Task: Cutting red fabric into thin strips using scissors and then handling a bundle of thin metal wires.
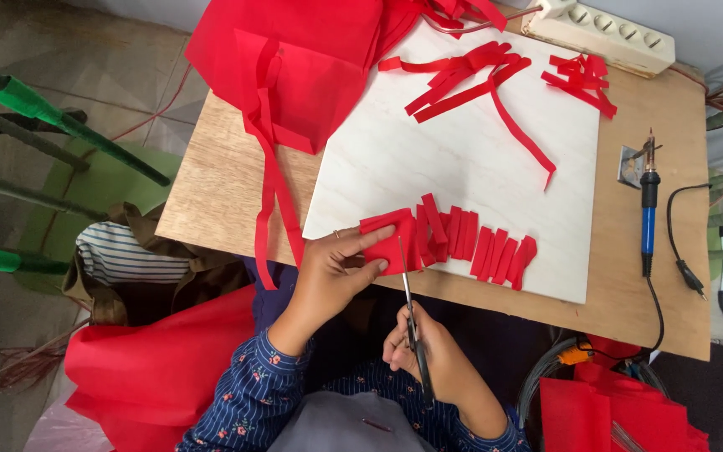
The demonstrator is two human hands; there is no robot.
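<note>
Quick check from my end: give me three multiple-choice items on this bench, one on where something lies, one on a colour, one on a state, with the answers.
1. Where does the soldering iron lie?
A. right of the white board
B. on the red fabric
C. under the table

2. What colour is the piece being cut?
A. green
B. red
C. white

3. What is the left hand doing?
A. resting flat on bare wood
B. holding the plug
C. pinching the piece

Answers:
1 A: the iron rests on bare wood beside the white board.
2 B: the piece matches the red strips beside it.
3 C: thumb and fingers grip the piece while the right hand works the scissors into it.
</note>
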